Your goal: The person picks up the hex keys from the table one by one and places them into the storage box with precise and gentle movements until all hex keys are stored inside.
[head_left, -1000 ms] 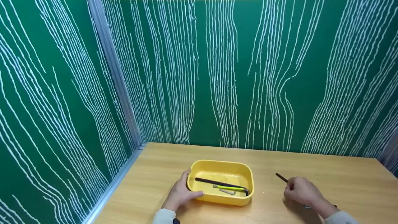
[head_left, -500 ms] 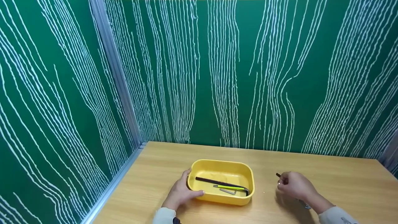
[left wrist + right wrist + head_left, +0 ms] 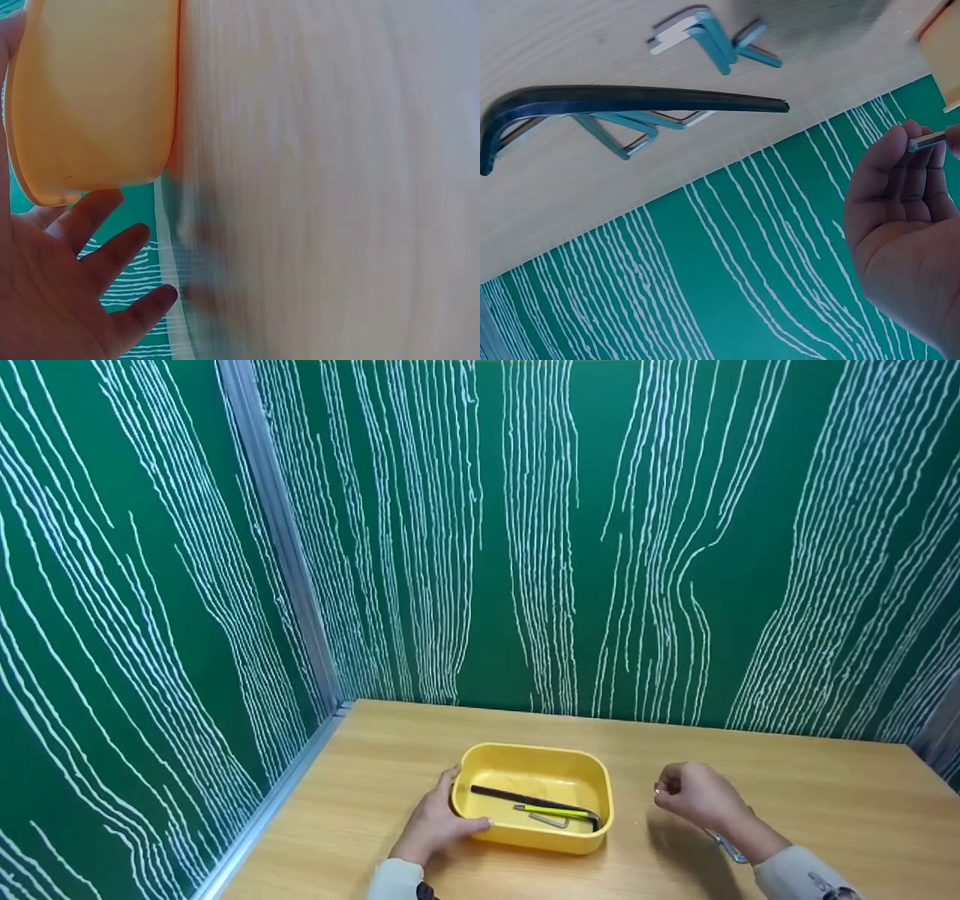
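My left hand (image 3: 435,825) grips the left end of a yellow box (image 3: 592,846), with the thumb along its front rim. In the left wrist view, several fingers (image 3: 116,259) spread out beside the box's wall. Inside lie a long black hex key (image 3: 525,796), a yellow-green one (image 3: 555,811) and a small silver one (image 3: 549,821). Right of the box, above the table, my right hand (image 3: 701,795) pinches a short silver hex key (image 3: 928,141); most of it is hidden by the fingers. A black hex key (image 3: 637,98) lies on the table near that hand.
Several silver hex keys (image 3: 714,37) lie on the wooden table (image 3: 397,735), partly under the right forearm in the head view. Green walls (image 3: 600,585) with white wavy lines stand behind and to the left. A metal post (image 3: 289,532) marks the corner.
My right hand has moved left toward the box and slightly away from me, uncovering silver hex keys beneath the forearm. It now hides the table's black hex key in the head view. The left hand stays.
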The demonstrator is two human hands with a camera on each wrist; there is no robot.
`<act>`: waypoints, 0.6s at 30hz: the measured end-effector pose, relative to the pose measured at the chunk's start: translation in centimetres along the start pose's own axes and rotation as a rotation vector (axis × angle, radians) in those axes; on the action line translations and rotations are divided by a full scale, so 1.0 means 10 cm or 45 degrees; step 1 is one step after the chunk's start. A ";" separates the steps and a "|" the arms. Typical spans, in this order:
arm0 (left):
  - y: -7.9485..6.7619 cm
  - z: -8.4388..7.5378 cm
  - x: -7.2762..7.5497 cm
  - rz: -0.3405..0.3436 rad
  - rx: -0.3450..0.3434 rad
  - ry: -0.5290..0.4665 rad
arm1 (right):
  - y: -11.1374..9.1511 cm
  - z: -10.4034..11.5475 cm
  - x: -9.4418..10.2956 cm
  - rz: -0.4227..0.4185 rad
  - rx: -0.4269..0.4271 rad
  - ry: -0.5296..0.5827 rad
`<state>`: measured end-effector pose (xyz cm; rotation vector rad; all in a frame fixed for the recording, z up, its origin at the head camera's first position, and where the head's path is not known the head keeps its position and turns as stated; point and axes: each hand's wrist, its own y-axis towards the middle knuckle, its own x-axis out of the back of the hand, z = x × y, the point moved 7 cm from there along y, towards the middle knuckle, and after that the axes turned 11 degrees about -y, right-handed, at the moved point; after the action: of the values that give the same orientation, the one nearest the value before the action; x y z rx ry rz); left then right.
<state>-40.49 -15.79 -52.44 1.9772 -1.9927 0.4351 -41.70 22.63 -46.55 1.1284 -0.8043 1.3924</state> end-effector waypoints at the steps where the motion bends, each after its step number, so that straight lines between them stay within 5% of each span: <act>1: 0.00 -0.01 0.00 0.002 -0.009 -0.003 | 0.01 0.02 0.00 -0.006 0.009 -0.005; 18: 0.01 0.01 0.02 -0.003 -0.045 0.030 | 0.13 0.34 0.00 -0.007 0.059 0.034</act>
<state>-40.62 -15.98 -52.43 1.9440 -1.9702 0.4183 -42.34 19.29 -45.36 1.1444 -0.7523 1.4252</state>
